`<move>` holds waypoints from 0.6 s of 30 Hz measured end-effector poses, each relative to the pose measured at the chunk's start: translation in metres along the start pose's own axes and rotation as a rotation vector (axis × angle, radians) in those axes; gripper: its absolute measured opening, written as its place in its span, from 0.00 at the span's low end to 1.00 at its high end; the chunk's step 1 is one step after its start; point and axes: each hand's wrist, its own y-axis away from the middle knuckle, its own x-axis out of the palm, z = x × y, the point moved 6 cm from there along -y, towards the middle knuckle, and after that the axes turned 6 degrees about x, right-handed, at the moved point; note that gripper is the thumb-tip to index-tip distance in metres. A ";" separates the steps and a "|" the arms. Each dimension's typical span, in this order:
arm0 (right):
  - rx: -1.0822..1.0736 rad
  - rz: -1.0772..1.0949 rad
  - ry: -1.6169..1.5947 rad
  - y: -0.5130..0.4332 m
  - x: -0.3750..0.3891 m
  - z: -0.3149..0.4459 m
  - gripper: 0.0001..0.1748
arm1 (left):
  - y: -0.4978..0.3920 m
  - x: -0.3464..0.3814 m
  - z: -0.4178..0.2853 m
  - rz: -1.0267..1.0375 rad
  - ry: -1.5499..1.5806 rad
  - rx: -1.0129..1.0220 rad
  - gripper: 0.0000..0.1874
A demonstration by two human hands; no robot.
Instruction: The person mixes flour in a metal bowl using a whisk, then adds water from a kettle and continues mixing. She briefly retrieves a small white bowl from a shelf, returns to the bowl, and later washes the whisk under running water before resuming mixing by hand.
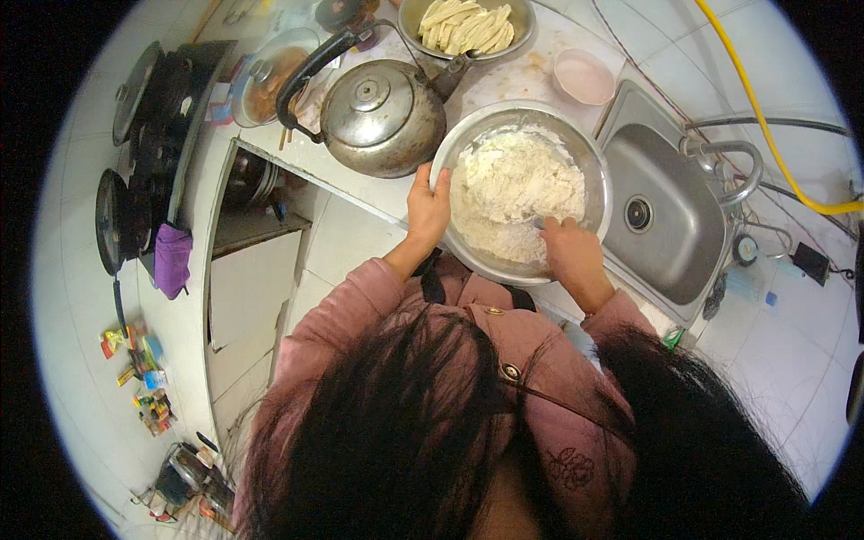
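A wide metal bowl (597, 196) stands before me between the kettle and the sink, near the counter's front edge. It holds white flour (533, 169), part of it clumped and crumbly. My left hand (430, 206) grips the bowl's left rim, thumb on the inner side. At the lower right of the bowl, my right hand (572, 256) is closed round a thin utensil (538, 223) whose visible end meets the flour; most of it is hidden by my fingers, so its kind cannot be told.
A metal kettle (385, 121) stands left of the bowl. Behind are a metal basin (410, 30) with pale, stick-like pieces and a pink bowl (584, 76). A steel sink (675, 223) with a curved faucet (749, 169) lies right. A glass-lidded dish (270, 74) sits beyond the kettle.
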 end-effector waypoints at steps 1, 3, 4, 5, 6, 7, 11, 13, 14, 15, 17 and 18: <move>0.029 -0.023 0.003 0.000 -0.003 -0.004 0.07 | -0.001 0.000 0.000 -0.005 0.005 -0.008 0.15; 0.078 -0.081 -0.001 0.003 -0.012 -0.011 0.08 | -0.002 0.000 0.001 0.000 0.012 -0.011 0.15; 0.090 -0.116 -0.008 0.005 -0.017 -0.013 0.09 | -0.002 0.000 0.002 -0.006 0.005 -0.023 0.15; 0.074 -0.175 -0.031 0.005 -0.023 -0.013 0.09 | -0.002 0.000 0.004 -0.003 -0.004 -0.033 0.15; 0.118 -0.158 -0.017 0.004 -0.024 -0.016 0.09 | -0.002 0.001 0.005 0.002 -0.014 -0.042 0.15; 0.142 -0.161 -0.016 0.003 -0.026 -0.018 0.10 | -0.003 0.001 0.006 -0.008 0.011 -0.037 0.15; 0.213 -0.246 -0.018 -0.016 -0.032 -0.028 0.10 | -0.003 0.001 0.008 -0.026 0.026 -0.016 0.14; 0.220 -0.236 -0.027 -0.035 -0.032 -0.031 0.10 | -0.003 0.002 0.009 -0.021 0.043 -0.014 0.14; 0.246 -0.205 -0.021 -0.046 -0.031 -0.032 0.10 | -0.003 0.002 0.009 -0.021 0.075 -0.026 0.14; 0.183 -0.203 -0.030 -0.059 -0.029 -0.027 0.09 | -0.002 0.003 0.010 -0.022 0.107 -0.038 0.14; 0.108 -0.170 -0.033 -0.075 -0.023 -0.016 0.09 | -0.001 0.002 0.008 -0.043 0.066 -0.029 0.14; 0.075 -0.131 -0.043 -0.078 -0.018 -0.011 0.09 | -0.001 0.002 0.008 -0.045 0.050 -0.035 0.14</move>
